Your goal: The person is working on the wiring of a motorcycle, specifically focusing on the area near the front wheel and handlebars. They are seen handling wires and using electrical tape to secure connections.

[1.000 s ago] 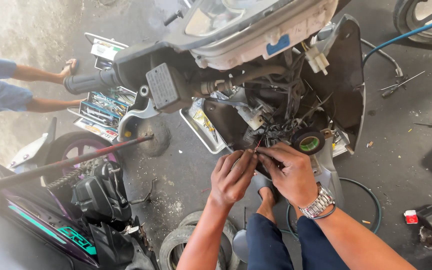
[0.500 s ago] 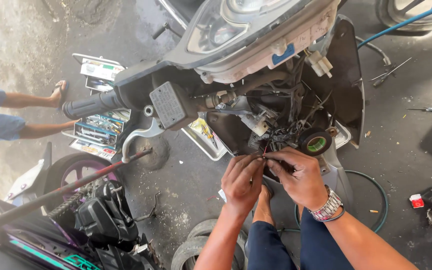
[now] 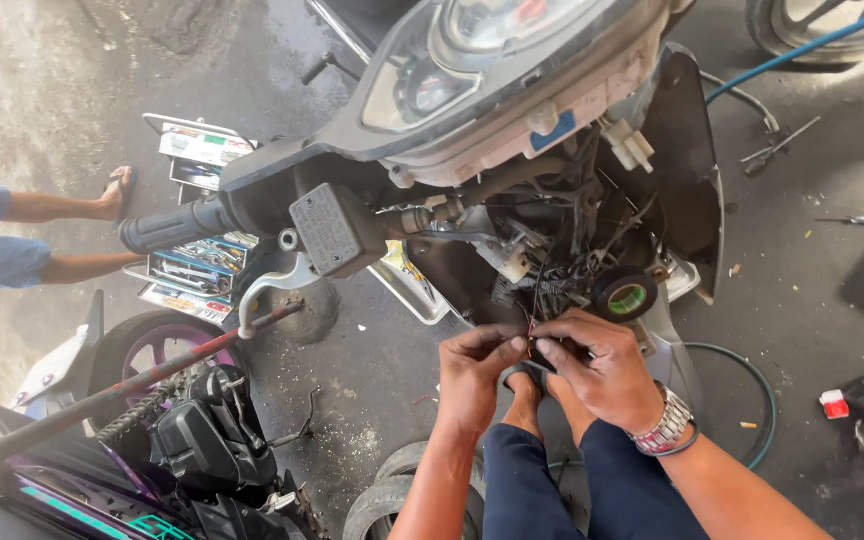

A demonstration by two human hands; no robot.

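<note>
The left hand [image 3: 480, 372] and the right hand [image 3: 597, 372] meet at lower centre of the frame, fingertips pressed together on a thin red wire [image 3: 531, 328] that runs down from the wiring bundle [image 3: 562, 262] inside the scooter's opened front. Both hands pinch the wire between thumb and forefinger, touching each other at the tips; the right wrist wears a metal watch [image 3: 664, 424].

The wire sits just below the exposed harness, right of centre, with a roll of black tape [image 3: 624, 294] resting just beside it on the scooter body. The front panel [image 3: 694, 170] hangs open at upper right, and white connectors [image 3: 628, 146] dangle unplugged beneath the headlight housing [image 3: 472, 70].

Judging from this, the work looks to be in its middle: the cover is off and the wiring is laid bare, the wire is being joined or twisted, but the tape is not yet applied, the connectors remain loose and the panel is not refitted.

A tool tray [image 3: 192, 262] lies on the floor at left, near another person's sandalled foot [image 3: 112, 190].
</note>
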